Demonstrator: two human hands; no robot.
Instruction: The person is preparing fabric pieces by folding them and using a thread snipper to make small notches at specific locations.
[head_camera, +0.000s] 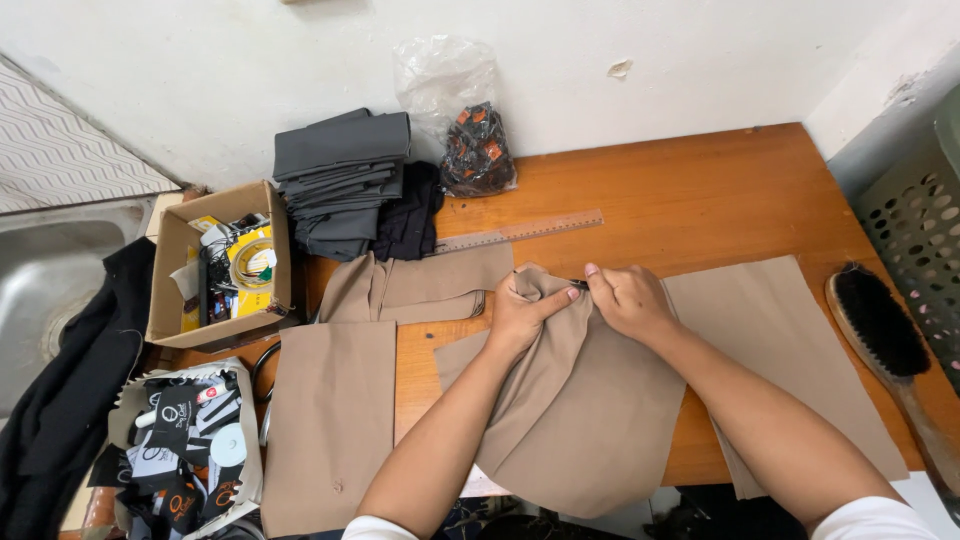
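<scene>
At mid-counter (700, 200), lay a tan cloth (580, 420), its lower part spread flat toward the near edge and its top bunched up between both hands. Left hand (520, 315): grip closed, thumb and fingers pinched on a raised fold of the cloth. Right hand (628, 300): grip closed too, fingertips nipped on the same top edge, just beside the left thumb. Between the two sets of fingertips showed a small dark bit (579, 285); too small to tell what.

Judged best done with both pinches close together, as seen, so that the short stretch of edge between them stayed taut. Needed, probably, a light pull apart rather than a hard tug, since soft cloth like this slips and puckers easily. Worth letting the rest of the cloth rest on the counter, to take its weight off the fingers.

Close by lay a ruler (520, 231) behind the hands, a second flat tan piece (770, 320) to the right, and a brush (880, 320) at the far right edge, well apart from the hands.
</scene>
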